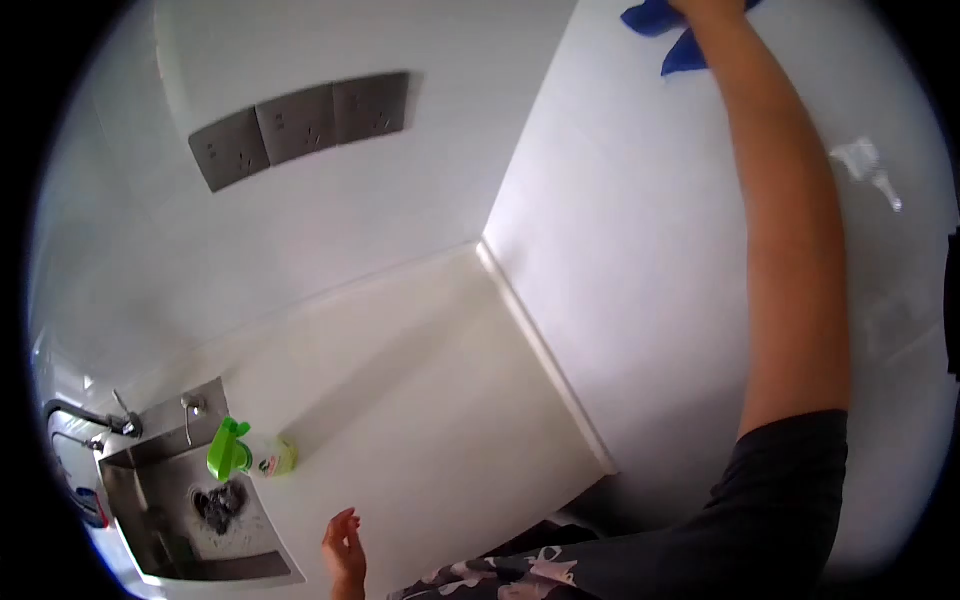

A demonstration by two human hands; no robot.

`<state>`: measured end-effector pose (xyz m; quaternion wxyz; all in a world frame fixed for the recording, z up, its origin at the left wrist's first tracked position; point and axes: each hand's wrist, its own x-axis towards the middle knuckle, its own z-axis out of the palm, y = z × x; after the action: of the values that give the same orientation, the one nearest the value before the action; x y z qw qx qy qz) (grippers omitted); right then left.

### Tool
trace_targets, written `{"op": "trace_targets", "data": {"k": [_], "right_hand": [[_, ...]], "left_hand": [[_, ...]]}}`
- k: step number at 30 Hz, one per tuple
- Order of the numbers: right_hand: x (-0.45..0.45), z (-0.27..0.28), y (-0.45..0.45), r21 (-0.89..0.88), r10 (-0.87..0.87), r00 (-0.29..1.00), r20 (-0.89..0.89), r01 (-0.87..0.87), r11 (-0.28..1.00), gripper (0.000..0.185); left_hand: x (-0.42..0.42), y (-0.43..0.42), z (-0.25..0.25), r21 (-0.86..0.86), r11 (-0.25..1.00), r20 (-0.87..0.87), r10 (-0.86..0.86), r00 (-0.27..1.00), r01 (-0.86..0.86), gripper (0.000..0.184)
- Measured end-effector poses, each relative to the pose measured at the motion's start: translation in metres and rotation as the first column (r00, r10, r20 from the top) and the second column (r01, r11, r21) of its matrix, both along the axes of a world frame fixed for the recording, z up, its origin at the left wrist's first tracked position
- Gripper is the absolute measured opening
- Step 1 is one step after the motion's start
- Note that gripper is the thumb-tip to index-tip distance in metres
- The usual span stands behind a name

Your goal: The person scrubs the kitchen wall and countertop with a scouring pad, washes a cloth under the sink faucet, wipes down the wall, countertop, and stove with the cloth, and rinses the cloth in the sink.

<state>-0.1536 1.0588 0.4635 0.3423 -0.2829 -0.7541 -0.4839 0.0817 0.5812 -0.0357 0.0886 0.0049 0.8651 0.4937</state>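
High on the right-hand white wall (620,200), my right hand (710,8) presses a blue cloth (686,56) to the surface. The top of the picture cuts off part of that hand and cloth. Low in the view, my left hand (345,545) hovers over the pale countertop (420,400) with its fingers loosely bent and nothing in them. Left of it, a spray bottle (262,456) with a green trigger head stands on the counter beside the sink.
A steel sink (270,566) with dark matter around its drain (218,507) lies at lower left. The faucet (125,425) is behind it. Three grey socket plates (297,124) line the back wall. A raised strip (545,350) edges the counter.
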Motion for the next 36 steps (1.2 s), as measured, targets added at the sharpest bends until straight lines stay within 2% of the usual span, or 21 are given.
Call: {"op": "trace_targets", "data": {"k": [1, 4, 7, 9, 10, 11, 13, 15, 17, 18, 19, 20, 21, 22, 23, 25, 27, 29, 31, 32, 36], "right_hand": [[-0.017, -0.030, 0.009, 0.107, -0.018, 1.000, -0.009, 0.018, 0.994, 0.050], [-0.050, -0.145, 0.024, 0.047, 0.048, 0.984, 0.171, -0.056, 0.997, 0.049], [-0.071, -0.311, 0.043, -0.029, 0.178, 0.931, 0.320, -0.178, 0.984, 0.048], [-0.052, -0.393, 0.037, -0.181, 0.225, 0.836, 0.500, -0.154, 0.971, 0.046], [-0.042, -0.442, 0.041, -0.337, 0.306, 0.770, 0.560, -0.126, 0.933, 0.044], [-0.034, -0.486, 0.043, -0.483, 0.396, 0.696, 0.599, -0.080, 0.872, 0.042], [-0.020, -0.531, 0.031, -0.766, 0.568, 0.578, 0.587, 0.167, 0.621, 0.040], [-0.021, -0.573, 0.028, -0.723, 0.589, 0.747, 0.308, -0.218, 0.655, 0.035], [-0.042, -0.604, 0.041, -0.615, 0.656, 0.723, 0.215, -0.422, 0.666, 0.029], [-0.051, -0.608, 0.049, -0.763, 0.724, 0.679, 0.121, -0.403, 0.505, 0.026], [-0.061, -0.617, 0.044, -0.927, 0.555, 0.802, -0.220, -0.349, 0.137, 0.018], [-0.049, -0.604, 0.034, -0.905, 0.617, 0.777, -0.128, -0.346, 0.248, 0.019], [-0.040, -0.610, 0.036, -0.777, 0.670, 0.730, 0.137, -0.340, 0.529, 0.024], [-0.023, -0.611, 0.030, -0.660, 0.579, 0.750, 0.320, -0.261, 0.704, 0.028], [0.000, -0.611, 0.026, -0.614, 0.564, 0.779, 0.275, -0.309, 0.726, 0.029], [0.057, -0.611, 0.020, -0.620, 0.593, 0.780, 0.202, -0.367, 0.693, 0.029], [0.127, -0.603, 0.007, -0.722, 0.588, 0.794, 0.154, -0.315, 0.615, 0.028], [0.206, -0.603, -0.004, -0.690, 0.580, 0.811, 0.072, -0.380, 0.616, 0.022], [0.282, -0.586, -0.021, -0.820, 0.511, 0.843, 0.167, -0.169, 0.547, 0.021], [0.314, -0.581, -0.027, -0.888, 0.488, 0.854, 0.182, -0.070, 0.455, 0.017], [0.406, -0.557, -0.045, -0.846, 0.363, 0.826, 0.432, 0.231, 0.481, 0.016]], "left_hand": [[0.001, 0.000, -0.001, -0.030, 0.999, 0.018, 0.011, 1.000, -0.010, 0.016], [-0.003, 0.008, 0.006, -0.076, 0.994, -0.040, -0.086, 0.995, 0.083, 0.015], [0.000, -0.010, -0.004, -0.073, 0.994, -0.080, -0.081, 0.994, 0.075, 0.015], [0.008, -0.020, -0.001, -0.119, 0.992, -0.028, -0.040, 0.999, 0.036, 0.015], [0.009, -0.024, 0.000, -0.147, 0.989, -0.004, -0.003, 1.000, 0.003, 0.015], [0.013, -0.029, -0.001, -0.163, 0.987, 0.004, -0.004, 1.000, 0.004, 0.015], [0.026, -0.037, -0.004, -0.169, 0.985, 0.096, 0.044, 0.994, -0.028, 0.016], [0.036, -0.046, -0.013, -0.175, 0.984, 0.141, -0.002, 0.990, 0.027, 0.018], [0.040, -0.052, -0.024, -0.104, 0.993, 0.118, -0.040, 0.992, 0.052, 0.019], [0.038, -0.044, -0.016, -0.153, 0.987, 0.191, -0.016, 0.982, 0.046, 0.020], [0.033, -0.041, -0.019, -0.163, 0.982, 0.203, -0.064, 0.977, 0.099, 0.020], [0.030, -0.042, -0.022, -0.161, 0.981, 0.194, -0.076, 0.978, 0.108, 0.020], [0.024, -0.042, -0.022, -0.160, 0.981, 0.170, -0.082, 0.982, 0.110, 0.021], [0.016, -0.032, -0.008, -0.117, 0.984, 0.149, -0.119, 0.982, 0.137, 0.023], [0.010, -0.030, -0.003, -0.122, 0.975, 0.157, -0.167, 0.973, 0.187, 0.023], [0.000, -0.034, 0.004, -0.050, 0.977, 0.024, -0.206, 0.978, 0.207, 0.025], [-0.010, -0.046, 0.008, -0.068, 0.960, 0.032, -0.271, 0.962, 0.272, 0.027], [-0.018, -0.047, 0.013, -0.055, 0.972, 0.054, -0.227, 0.972, 0.230, 0.026], [-0.029, -0.056, 0.008, -0.048, 0.965, 0.015, -0.258, 0.966, 0.258, 0.022], [-0.034, -0.058, 0.010, -0.026, 0.962, -0.002, -0.272, 0.962, 0.272, 0.022], [-0.038, -0.058, 0.017, 0.018, 0.953, -0.005, -0.301, 0.954, 0.301, 0.021]]}}
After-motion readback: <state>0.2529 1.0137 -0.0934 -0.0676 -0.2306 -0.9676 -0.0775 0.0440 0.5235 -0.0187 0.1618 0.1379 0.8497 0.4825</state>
